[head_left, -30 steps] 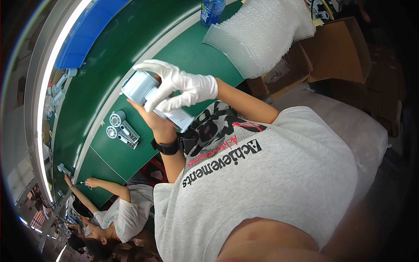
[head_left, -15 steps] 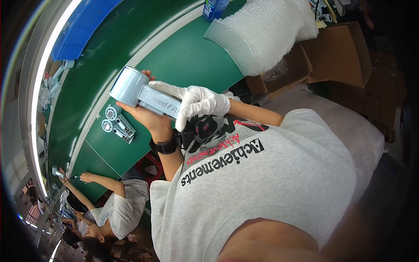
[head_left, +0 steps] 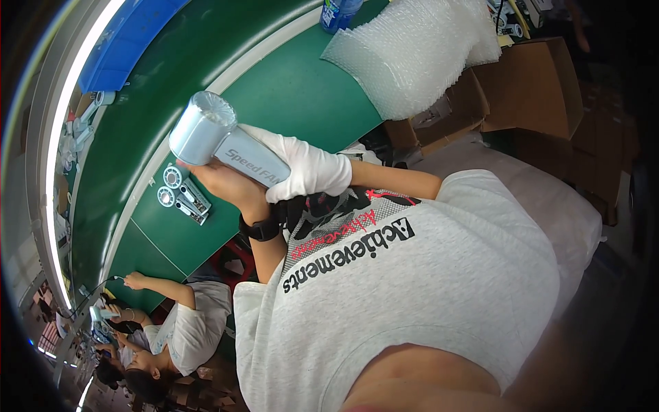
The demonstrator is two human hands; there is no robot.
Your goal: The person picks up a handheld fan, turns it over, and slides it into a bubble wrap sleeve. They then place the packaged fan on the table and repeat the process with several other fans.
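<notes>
A light-blue handheld fan [head_left: 195, 134] with a cylindrical head and a printed handle is tilted up in front of me, above the green table. My bare left hand [head_left: 223, 180], with a black band at its wrist, supports it from below, fingers around the base of the head and the handle. In its white glove, my right hand [head_left: 312, 165] closes around the handle's lower end; some of its fingers are hidden behind the handle. On the table beyond my left hand lie opened light-blue fan bodies [head_left: 184, 193] with round grilles and exposed inner parts.
Bubble wrap [head_left: 412, 55] lies at the far right of the green table [head_left: 295, 89], beside an open cardboard box [head_left: 528, 96]. A blue bottle [head_left: 338, 15] stands behind it. A blue bin [head_left: 130, 44] is at the far left. Another person [head_left: 185, 323] works at left.
The fan has turned, bringing its head's end face and more of the handle print into view. My right hand's extended fingers have closed around the handle. The co-worker's fan has moved lower.
</notes>
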